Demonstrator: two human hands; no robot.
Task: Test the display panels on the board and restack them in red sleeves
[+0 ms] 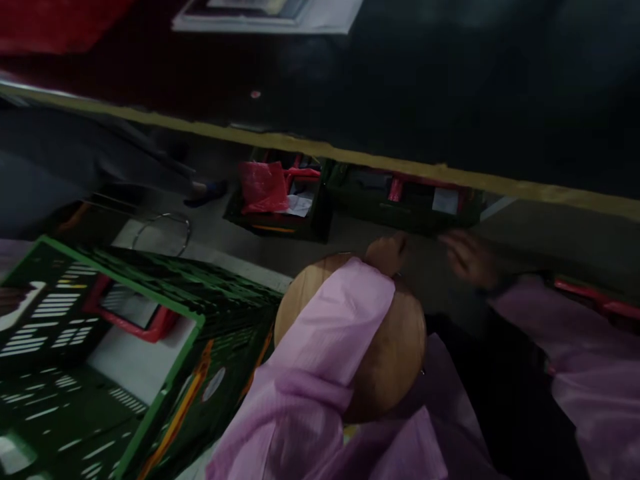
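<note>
A stool with a round wooden seat (pixel 400 333) stands in front of me, partly covered by my pink left sleeve. At the far rim of that seat, my left hand (pixel 386 255) is closed with its fingers curled on the edge. To the right of it, my right hand (pixel 467 259) hangs in the air above the floor, somewhat blurred. Its fingers are stretched out and nothing shows in them. Both hands are below the level of the dark table (pixel 450 87).
The table has a yellow-taped edge (pixel 300 142). A large green crate (pixel 200 320) holding a red-framed item (pixel 133 310) stands at left. Two dark green bins (pixel 280 227) sit under the table, one with red packaging (pixel 264 187). Another person's leg (pixel 135 160) extends at left.
</note>
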